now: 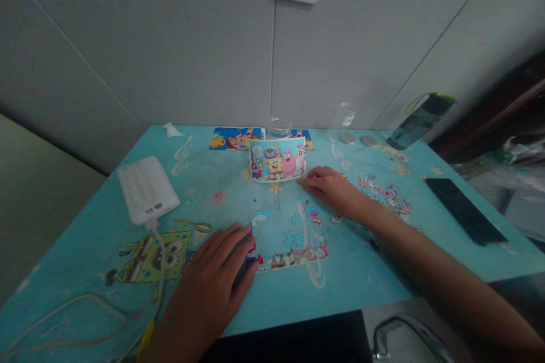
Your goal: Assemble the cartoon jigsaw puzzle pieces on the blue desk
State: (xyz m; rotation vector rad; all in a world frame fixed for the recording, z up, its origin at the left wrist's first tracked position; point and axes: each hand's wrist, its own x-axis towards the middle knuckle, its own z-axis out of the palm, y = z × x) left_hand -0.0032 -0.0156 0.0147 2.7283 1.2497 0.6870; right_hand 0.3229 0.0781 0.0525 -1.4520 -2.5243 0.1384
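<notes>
My left hand lies flat with its fingers apart, fingertips at the left side of a partly joined jigsaw puzzle. The puzzle shows a bottom strip and part of a left edge. A small cartoon picture card leans upright against a clear glass jar. At the card's lower right corner is my right hand, its fingers closed together and seeming to pinch that corner. Loose puzzle pieces lie between this hand and the puzzle. Under my right forearm, part of the table is hidden.
A heap of puzzle pieces lies right of my forearm, beside a dark phone-like slab. A bottle and metal lids stand at the back right. On the left is a white power bank with its cable.
</notes>
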